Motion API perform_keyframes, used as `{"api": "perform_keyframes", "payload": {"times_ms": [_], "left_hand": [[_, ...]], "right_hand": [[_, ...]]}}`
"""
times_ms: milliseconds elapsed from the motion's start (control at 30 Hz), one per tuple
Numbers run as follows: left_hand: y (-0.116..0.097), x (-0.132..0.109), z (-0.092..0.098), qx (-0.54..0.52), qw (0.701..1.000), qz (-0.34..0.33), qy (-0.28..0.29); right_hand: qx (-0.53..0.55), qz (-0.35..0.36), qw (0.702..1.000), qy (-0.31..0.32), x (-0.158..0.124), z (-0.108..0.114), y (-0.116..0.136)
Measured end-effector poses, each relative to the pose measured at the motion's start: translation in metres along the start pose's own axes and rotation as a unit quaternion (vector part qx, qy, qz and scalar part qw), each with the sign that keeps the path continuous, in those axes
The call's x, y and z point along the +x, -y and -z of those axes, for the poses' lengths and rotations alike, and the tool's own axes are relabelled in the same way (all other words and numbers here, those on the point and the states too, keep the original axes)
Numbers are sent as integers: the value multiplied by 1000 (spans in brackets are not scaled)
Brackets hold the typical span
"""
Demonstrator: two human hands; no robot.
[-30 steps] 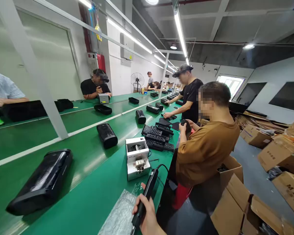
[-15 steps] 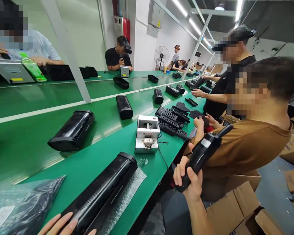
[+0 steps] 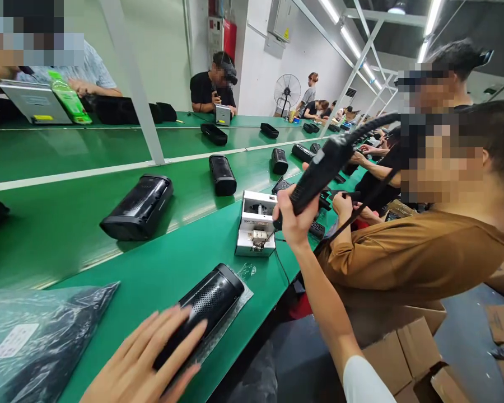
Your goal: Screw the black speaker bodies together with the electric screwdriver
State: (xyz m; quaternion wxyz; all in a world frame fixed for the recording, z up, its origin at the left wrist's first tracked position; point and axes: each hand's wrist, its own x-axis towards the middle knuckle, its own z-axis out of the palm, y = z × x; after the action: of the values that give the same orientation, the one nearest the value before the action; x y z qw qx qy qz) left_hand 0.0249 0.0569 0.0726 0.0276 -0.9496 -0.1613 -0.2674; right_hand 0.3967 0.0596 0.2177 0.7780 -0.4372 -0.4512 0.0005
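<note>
My right hand (image 3: 296, 218) is wrapped round a black electric screwdriver (image 3: 319, 176), its cable running off to the right. The driver's tip points down at the front of a white screw feeder box (image 3: 256, 224); whether it touches the metal part there I cannot tell. My left hand (image 3: 151, 352) rests with spread fingers on a long black speaker-like housing (image 3: 212, 291) with a perforated face. Under the housing lies a sheet of bubble wrap (image 3: 243, 299) on the green bench (image 3: 151, 280). My left hand covers the housing's near end.
A clear bag of black parts (image 3: 54, 336) lies at the left. Black housings (image 3: 138, 207) stand along the green conveyor (image 3: 67, 215). A co-worker in a brown shirt (image 3: 420, 252) sits close at my right. Cardboard boxes (image 3: 420, 347) are on the floor, and a white post (image 3: 134, 84) rises beyond the conveyor.
My right hand has moved left and up with the screwdriver, bringing its tip to the screw feeder. My left hand has slid farther forward along the housing. The view has shifted slightly.
</note>
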Motion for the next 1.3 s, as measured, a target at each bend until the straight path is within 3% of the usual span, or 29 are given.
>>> {"api": "perform_keyframes", "payload": {"times_ms": [100,233,400,567,667,767,967,1300], "left_hand": [[-5,44,-25,41,998,37,24],[-6,46,-45,-3,998,10,68],[-15,35,-31,-30,999,-12,21],[-27,41,-25,-55,998,-38,8],[-29,41,-27,-61,997,-39,11],[-29,41,-28,-51,998,-40,9],[-31,45,-24,-63,997,-38,10],[-35,46,-24,-47,998,-34,-2]], "right_hand": [[-16,-29,999,18,6,-12,-18],[-41,-66,996,31,2,-19,-37],[-30,-107,992,54,-17,-18,-31],[43,-103,991,68,-30,-20,16],[100,-83,988,80,-34,-31,46],[127,-96,981,106,-39,-46,60],[127,-103,975,150,-45,-60,51],[100,-123,974,159,-45,-62,40]]}}
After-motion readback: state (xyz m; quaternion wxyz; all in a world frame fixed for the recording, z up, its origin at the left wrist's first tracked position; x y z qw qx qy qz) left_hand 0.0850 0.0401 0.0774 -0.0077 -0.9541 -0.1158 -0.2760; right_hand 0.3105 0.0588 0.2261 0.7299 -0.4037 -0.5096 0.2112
